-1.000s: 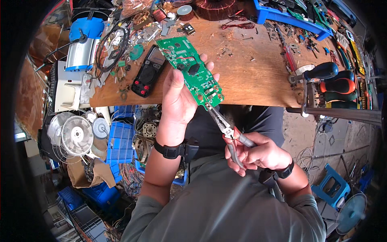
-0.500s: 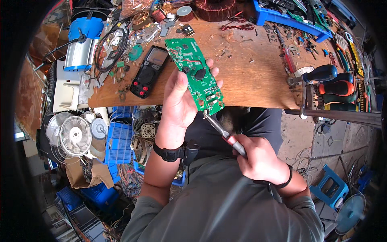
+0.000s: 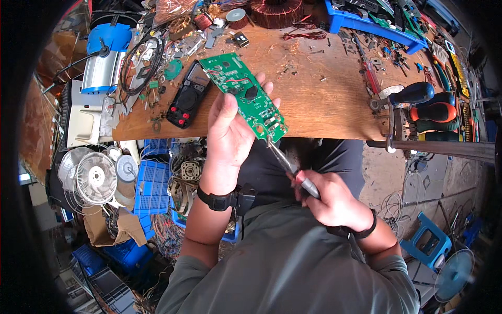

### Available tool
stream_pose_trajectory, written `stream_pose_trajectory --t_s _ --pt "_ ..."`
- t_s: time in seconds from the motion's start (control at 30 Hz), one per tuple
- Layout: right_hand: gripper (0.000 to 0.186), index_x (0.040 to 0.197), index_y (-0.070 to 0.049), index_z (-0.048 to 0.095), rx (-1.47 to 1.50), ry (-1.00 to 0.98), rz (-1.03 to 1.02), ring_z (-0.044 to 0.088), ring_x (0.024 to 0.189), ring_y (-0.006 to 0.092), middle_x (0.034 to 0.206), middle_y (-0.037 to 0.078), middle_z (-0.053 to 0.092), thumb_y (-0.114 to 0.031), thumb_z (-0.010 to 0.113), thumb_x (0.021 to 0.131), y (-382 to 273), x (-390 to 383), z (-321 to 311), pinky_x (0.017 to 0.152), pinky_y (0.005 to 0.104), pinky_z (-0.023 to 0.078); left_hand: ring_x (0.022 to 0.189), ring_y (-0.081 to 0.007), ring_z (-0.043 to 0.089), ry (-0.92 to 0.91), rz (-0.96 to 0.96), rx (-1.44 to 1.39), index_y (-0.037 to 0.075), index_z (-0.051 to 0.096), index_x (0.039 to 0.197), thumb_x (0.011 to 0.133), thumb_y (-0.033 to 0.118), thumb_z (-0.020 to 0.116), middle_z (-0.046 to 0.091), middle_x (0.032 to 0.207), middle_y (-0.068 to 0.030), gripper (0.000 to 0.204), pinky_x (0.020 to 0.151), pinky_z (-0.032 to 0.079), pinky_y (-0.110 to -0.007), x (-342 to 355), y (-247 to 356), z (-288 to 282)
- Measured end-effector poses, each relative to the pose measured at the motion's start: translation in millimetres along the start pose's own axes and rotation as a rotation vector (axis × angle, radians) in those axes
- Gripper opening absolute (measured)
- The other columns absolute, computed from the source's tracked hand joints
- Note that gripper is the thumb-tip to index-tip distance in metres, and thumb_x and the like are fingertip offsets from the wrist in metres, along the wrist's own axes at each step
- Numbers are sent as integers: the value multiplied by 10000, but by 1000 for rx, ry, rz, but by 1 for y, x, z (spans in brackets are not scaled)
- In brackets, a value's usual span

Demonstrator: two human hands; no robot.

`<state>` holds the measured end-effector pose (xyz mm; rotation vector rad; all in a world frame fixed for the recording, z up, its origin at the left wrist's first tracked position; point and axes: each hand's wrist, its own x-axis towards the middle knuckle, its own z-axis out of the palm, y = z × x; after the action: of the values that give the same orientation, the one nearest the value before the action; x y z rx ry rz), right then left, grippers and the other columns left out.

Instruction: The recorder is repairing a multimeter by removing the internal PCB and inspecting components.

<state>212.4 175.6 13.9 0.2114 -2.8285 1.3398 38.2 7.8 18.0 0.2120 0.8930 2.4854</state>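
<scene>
My left hand (image 3: 229, 133) holds a long green circuit board (image 3: 244, 78) by its sides, thumb on the near edge and fingertips showing past the far edge. The board is tilted above the table's front edge and carries a black chip, small parts and a red wire. Closed around the red and grey handles of long-nose pliers (image 3: 283, 160), my right hand (image 3: 337, 203) is below and to the right. The pliers' tip touches the board's lower end; whether it grips a part there is too small to tell. A black multimeter (image 3: 187, 97) lies left of the board.
The wooden table (image 3: 314, 112) bears scattered scraps, copper coils (image 3: 277, 11) and a blue tray (image 3: 366, 29) at the back. Screwdrivers (image 3: 418, 94) stand in a rack at the right edge. A fan (image 3: 97, 177) and blue baskets (image 3: 152, 186) are low on the left.
The board has shifted a little left and turned, its upper end swinging left. The pliers' tip has followed its lower end slightly upward, while my right hand has moved slightly left.
</scene>
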Motion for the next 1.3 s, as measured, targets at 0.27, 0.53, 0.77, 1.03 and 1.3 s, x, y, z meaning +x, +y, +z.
stream_pose_trajectory --t_s 0.27,0.53,0.77,1.03,1.3 --pt "420 1067 75 522 2185 -959 435 468 459 230 682 232 544 -79 617 689 22 8 11 441 366 427 1386 -379 399 -243 -34 -143 56 284 1515 937 356 652 344 1532 -227 747 1116 372 -580 8 0 -7" --pt "287 985 90 543 2503 -1230 337 492 452 243 631 224 541 -48 637 752 10 7 35 369 356 425 1368 -337 420 -526 -237 -496 42 181 1540 889 408 704 291 1554 -213 912 1093 403 -568 24 -12 -10" --pt "517 1221 117 503 1976 -928 289 650 691 286 869 274 617 -26 616 738 19 8 8 610 350 569 1338 -352 456 -345 -165 -271 26 250 1514 934 400 643 398 1487 -214 795 1084 417 -573 16 -2 -2" --pt "655 1391 17 427 1335 -693 327 649 999 200 1156 140 633 90 476 742 4 2 -33 765 288 553 1322 -380 479 -138 -22 -118 30 379 1445 969 373 597 479 1425 -223 626 1093 403 -595 8 0 6" --pt "651 1278 0 506 -88 97 94 626 877 391 1001 172 596 15 604 635 -13 -3 -21 743 462 523 1265 -367 538 23 25 -19 26 466 1353 1000 311 568 534 1364 -206 465 1045 467 -572 0 4 17"
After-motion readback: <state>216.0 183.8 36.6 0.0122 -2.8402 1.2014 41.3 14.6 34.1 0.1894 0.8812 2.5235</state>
